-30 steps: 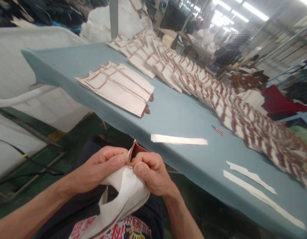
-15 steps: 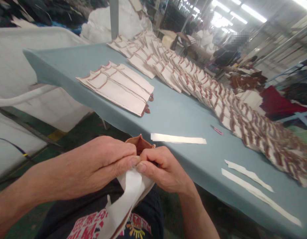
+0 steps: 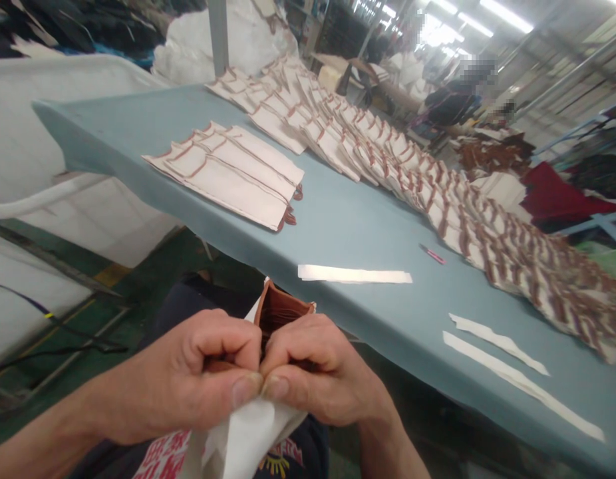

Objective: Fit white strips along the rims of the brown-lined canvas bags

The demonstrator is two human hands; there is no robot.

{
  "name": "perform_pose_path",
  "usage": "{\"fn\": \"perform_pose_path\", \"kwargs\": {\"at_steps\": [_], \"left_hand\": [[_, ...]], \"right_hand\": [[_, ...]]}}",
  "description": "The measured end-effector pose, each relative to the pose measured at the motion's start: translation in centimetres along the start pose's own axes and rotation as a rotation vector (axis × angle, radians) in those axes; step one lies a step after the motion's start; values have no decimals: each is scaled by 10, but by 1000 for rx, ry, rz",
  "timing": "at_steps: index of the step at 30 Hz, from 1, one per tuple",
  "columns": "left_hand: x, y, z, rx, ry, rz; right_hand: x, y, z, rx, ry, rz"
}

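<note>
Over my lap I hold a pouch-like piece point(image 3: 283, 309), white outside and brown inside, its open end pointing toward the table. My left hand point(image 3: 208, 376) pinches its near edge between thumb and curled fingers. Right beside it, thumb tips almost touching, my right hand point(image 3: 320, 376) pinches the same edge. A broad white strip point(image 3: 245, 439) hangs down below my thumbs; whether it is joined to the piece is hidden by my fingers. The lower part of the piece is mostly covered by my hands and the strip.
On the blue-green table point(image 3: 348, 233) lie a small stack of white pieces with brown seams point(image 3: 238, 173), a long overlapping row of similar pieces point(image 3: 388, 146), a white strip stack point(image 3: 355, 274), loose strips point(image 3: 522, 389) and pink-handled snips point(image 3: 432, 255). White bins point(image 3: 78, 86) stand left.
Both hands have moved down toward me with the piece, and its brown inside shows more. My left fingers are curled more tightly. The view has shifted slightly.
</note>
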State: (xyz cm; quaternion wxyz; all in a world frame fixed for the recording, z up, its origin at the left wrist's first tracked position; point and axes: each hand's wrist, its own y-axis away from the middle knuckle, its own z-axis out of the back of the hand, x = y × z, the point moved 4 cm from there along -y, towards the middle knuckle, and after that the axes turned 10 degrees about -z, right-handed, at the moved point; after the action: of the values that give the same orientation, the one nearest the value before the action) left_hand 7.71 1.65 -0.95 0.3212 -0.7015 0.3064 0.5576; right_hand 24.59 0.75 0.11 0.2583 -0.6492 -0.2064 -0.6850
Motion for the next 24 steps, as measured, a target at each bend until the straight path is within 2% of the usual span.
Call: {"fn": "perform_pose_path", "kwargs": {"at_steps": [5,10,13,16,22,24], "left_hand": [[13,7,-8,-132,59,-145],[21,9,-3,-194,-9,-192],[16,8,4,-161,-90,-176],[3,4,11,-108,-175,-93],[-24,-3,25,51,-395,41],[-31,-3,29,67,-522,32]], "right_hand": [[-9,6,-10,-98,-242,46],[-20,10,-13,-131,-233,-30],[-23,8,-8,-138,-166,-80],[-19,6,-3,-138,-89,-89],[10,5,6,-150,205,47],[21,6,8,-159,342,94]]}}
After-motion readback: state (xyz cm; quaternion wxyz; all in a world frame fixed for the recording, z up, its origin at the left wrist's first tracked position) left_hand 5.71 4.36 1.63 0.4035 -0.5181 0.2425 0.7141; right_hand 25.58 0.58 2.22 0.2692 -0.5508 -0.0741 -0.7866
